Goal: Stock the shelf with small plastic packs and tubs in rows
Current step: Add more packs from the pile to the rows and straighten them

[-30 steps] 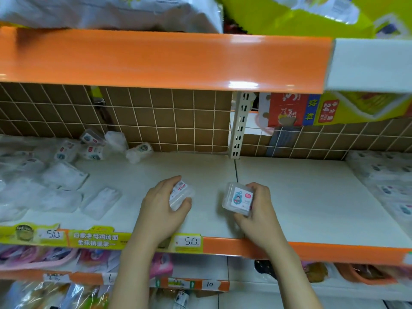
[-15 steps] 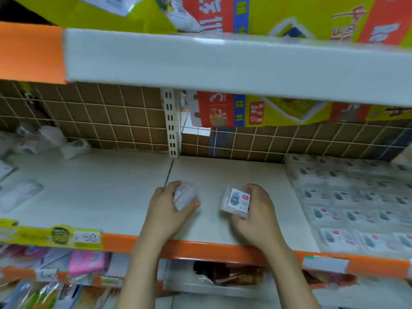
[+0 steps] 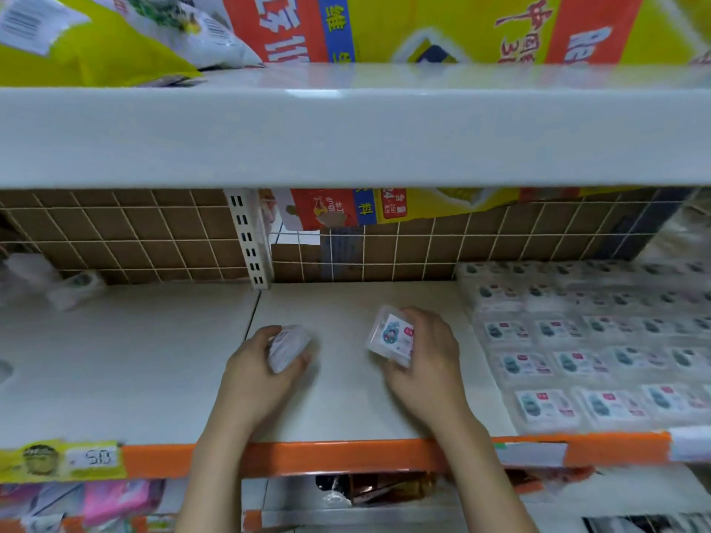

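a shop aisle: white shelf boards [image 3: 346,402] with orange front strips, a yellow price tag [image 3: 63,459] at 8 o'clock, identical labelled packs in rows [image 3: 577,340] at 3 o'clock, bagged goods [image 3: 423,25] at 12 o'clock.

The bare shelf board [image 3: 127,363] lies open from the loose packs [image 3: 73,288] at the far left across to the rows of tubs [image 3: 577,352] on the right — both hands sit in that gap. Above, the upper shelf [image 3: 346,136] caps the opening, and the slotted upright [image 3: 250,240] stands at the tiled back wall [image 3: 127,232].
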A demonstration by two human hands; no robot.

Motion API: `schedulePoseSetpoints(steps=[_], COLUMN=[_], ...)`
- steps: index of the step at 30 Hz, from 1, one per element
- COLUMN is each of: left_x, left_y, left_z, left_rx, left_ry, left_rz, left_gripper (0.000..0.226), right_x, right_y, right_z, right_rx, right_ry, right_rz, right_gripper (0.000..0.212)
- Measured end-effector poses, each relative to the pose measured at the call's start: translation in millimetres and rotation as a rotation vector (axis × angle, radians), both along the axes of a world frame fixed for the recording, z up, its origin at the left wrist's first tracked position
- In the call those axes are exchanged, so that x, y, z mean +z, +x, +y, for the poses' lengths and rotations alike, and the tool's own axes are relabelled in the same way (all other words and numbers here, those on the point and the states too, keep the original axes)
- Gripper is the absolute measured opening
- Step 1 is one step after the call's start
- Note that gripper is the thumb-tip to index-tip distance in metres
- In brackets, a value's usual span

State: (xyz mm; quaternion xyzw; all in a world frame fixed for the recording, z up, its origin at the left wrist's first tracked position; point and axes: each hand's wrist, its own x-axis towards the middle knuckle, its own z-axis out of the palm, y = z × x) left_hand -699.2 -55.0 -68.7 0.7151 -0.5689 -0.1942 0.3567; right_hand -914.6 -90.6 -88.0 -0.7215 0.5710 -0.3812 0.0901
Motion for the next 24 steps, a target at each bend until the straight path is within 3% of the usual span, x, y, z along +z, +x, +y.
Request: schedulePoseSetpoints(steps=[2, 5, 12, 18, 24], left_x=[-1, -3, 1, 1, 1], left_y=[-6, -17, -74, -164, -286], left_z=[-5, -15, -40, -48, -54], left_rx=[-0.037, -0.072, -0.132, -0.086, -0.218], left_ry=[-0.017, -0.062, -0.134, -0.199, -0.214], left_rz=[-0.013, -0.046, -0.017, 0.023, 0.014], left_gripper=[0.065, 0.054, 0.058, 0.068, 0.074], right_x=[2, 5, 4, 0, 6], right_y=[-10, -30, -101, -194, -311], right_z=[-5, -12, -31, -42, -36], right_rx=[-0.062, -0.134, -0.173, -0.089, -0.164], right_ry=[-0.039, -0.087, -0.035, 0.0, -0.11], right_rz=[-0.029, -0.082, -0.081, -0.007, 0.03], right_gripper=[0.058, 0.059, 0.059, 0.049, 0.064])
